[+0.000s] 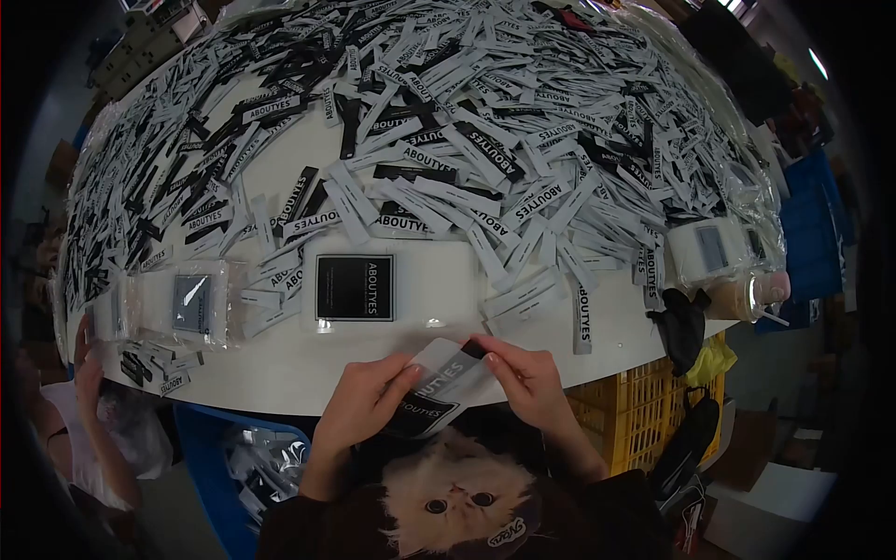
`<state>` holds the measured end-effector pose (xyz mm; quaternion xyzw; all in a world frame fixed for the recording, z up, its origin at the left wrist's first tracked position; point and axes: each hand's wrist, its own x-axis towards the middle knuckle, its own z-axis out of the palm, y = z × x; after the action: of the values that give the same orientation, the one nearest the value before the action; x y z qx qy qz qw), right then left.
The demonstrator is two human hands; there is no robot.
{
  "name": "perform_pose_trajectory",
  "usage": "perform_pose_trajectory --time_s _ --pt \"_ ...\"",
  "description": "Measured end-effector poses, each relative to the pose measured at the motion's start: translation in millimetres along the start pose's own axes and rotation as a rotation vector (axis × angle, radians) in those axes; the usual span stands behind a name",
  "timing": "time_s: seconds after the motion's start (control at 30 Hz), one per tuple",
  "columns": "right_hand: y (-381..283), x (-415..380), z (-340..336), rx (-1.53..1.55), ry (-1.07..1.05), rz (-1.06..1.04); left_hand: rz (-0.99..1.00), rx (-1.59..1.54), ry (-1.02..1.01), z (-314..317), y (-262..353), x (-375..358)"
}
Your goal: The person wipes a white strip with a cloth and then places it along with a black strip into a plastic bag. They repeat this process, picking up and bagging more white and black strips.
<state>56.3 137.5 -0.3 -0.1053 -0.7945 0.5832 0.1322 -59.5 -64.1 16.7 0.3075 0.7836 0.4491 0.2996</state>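
My left hand is closed on a frosted plastic bag with a black ABOUTYES label, tilted in front of my chest at the table edge. A slim printed sachet lies slanted at the bag's upper part, its dark end toward my right hand. The thumb and fingers of that hand pinch this dark end. Just beyond my hands, a stack of flat bags rests on the table, the top one bearing a black ABOUTYES label.
Loose black and white sachets heap over the white table. Wrapped bag packs lie left and right, with a drink cup near the right one. Below are a blue bin and a yellow crate. Another person's arm shows at left.
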Motion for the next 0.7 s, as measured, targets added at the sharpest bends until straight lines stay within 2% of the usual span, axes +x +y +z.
perform_pose_trajectory --time_s 0.1,0.13,0.17,0.2,0.23,0.3,0.43,0.5,0.63,0.7 --pt "11 -1 -10 0.397 -0.430 0.412 0.114 0.023 -0.018 -3 -3 1" --pt "19 0 -11 0.394 -0.435 0.412 0.154 0.017 -0.106 -3 -3 0" --pt "31 0 -11 0.490 -0.596 0.423 0.191 0.009 -0.195 -2 -3 -1" --pt "34 2 -10 0.588 -0.756 0.429 0.188 0.008 -0.194 1 -1 -1" --pt "33 3 -8 0.589 -0.758 0.429 0.190 0.039 -0.208 5 2 0" --pt "24 8 0 0.339 -0.897 0.560 0.192 0.073 -0.227 7 2 0" --pt "12 12 5 0.227 -0.825 0.580 0.116 0.018 -0.231 3 -2 -1" --pt "20 7 7 0.472 -0.723 0.486 0.065 -0.031 -0.218 2 -2 -2" --pt "18 8 12 0.469 -0.722 0.454 0.089 -0.029 -0.162 8 0 0" --pt "17 12 9 0.246 -0.804 0.462 0.097 -0.026 -0.174 8 1 1"
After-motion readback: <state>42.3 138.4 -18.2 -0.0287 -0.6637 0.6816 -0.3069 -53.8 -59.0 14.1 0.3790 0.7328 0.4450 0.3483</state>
